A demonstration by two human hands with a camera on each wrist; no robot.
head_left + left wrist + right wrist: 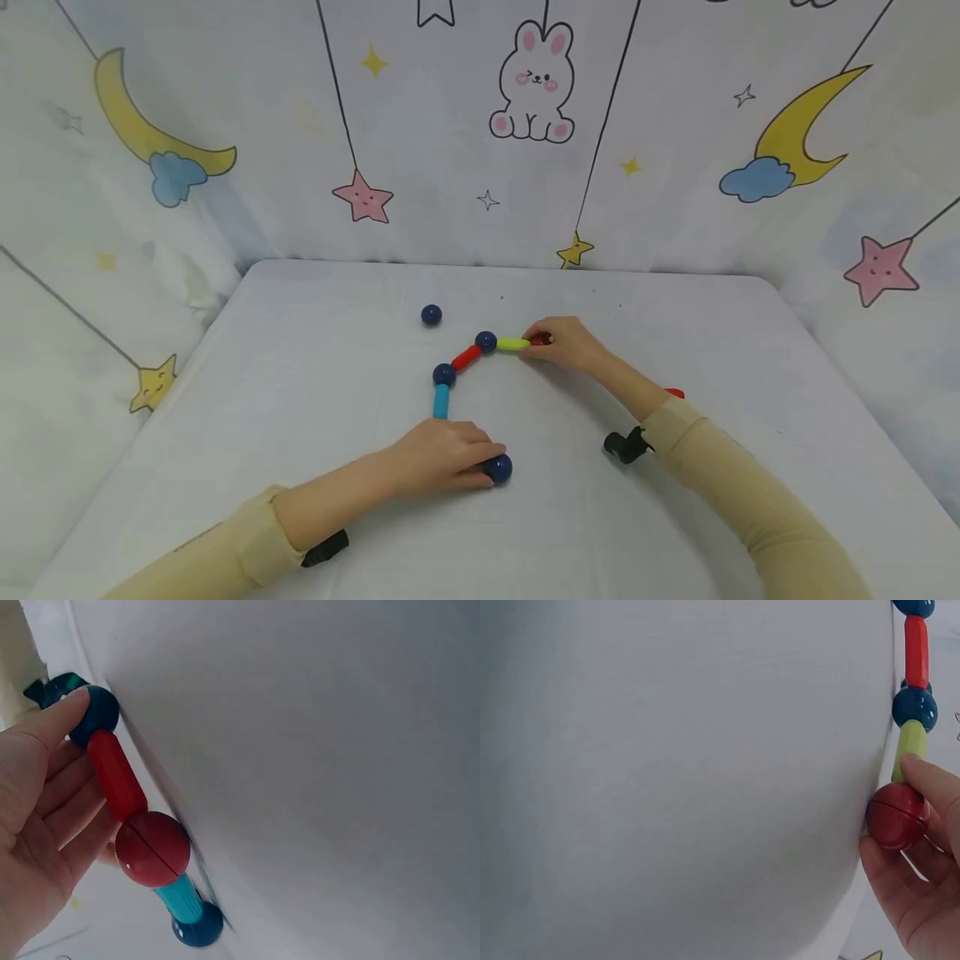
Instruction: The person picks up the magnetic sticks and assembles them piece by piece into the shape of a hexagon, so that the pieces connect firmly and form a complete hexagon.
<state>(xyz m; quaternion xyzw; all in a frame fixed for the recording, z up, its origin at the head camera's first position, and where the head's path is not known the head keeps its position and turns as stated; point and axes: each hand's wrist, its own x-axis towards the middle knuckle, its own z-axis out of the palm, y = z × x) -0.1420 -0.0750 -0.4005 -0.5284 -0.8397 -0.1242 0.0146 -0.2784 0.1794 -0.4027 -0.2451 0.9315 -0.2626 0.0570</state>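
Note:
A chain of balls and short rods curves across the table between the two hands. My left hand [438, 457] grips the dark blue ball [102, 712] at its near end, thumb on top. From that ball run a red rod [117, 776], a red ball [153, 849] and a light blue rod [441, 401]; the hand hides part of this stretch in the head view. Beyond come a dark blue ball [444, 375], another red rod [467, 358] and another dark blue ball [486, 342]. My right hand [566, 343] holds the far end, its thumb on the yellow-green rod [911, 741] and fingers around the red ball [898, 816].
A loose dark blue ball [431, 315] lies behind the chain on the white table [322, 350]. A red piece [675, 392] shows partly behind the right sleeve [720, 458]. Black wrist devices [628, 446] sit under both forearms. Patterned cloth [450, 125] hangs behind the table.

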